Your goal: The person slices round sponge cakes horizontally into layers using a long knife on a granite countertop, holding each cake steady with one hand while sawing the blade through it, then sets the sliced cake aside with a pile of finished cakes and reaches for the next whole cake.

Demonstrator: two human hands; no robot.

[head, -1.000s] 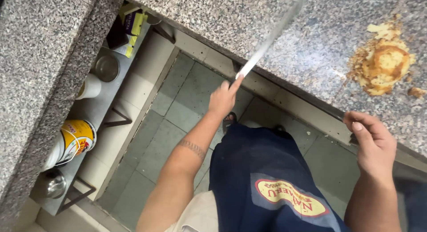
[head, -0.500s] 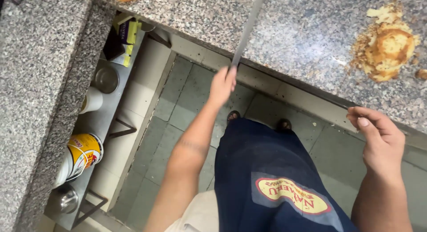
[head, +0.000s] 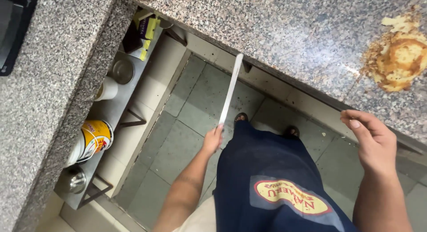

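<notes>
A long flat blade (head: 231,87) is being gripped by the left hand (head: 212,141), tip above it at the bench (head: 284,32) edge; the right hand (head: 373,141) is being held released, empty. Level sweeps are judged best.

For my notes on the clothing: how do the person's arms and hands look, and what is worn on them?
Both forearms are bare, without sleeves. The left hand and right hand wear no gloves; no rings or watch are visible. A dark band-like marking circles the left forearm.

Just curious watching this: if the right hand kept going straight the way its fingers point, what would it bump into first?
Probably the front edge of the granite counter. The right hand hangs empty, fingers aimed up-left toward it; depth is unclear from above.
</notes>
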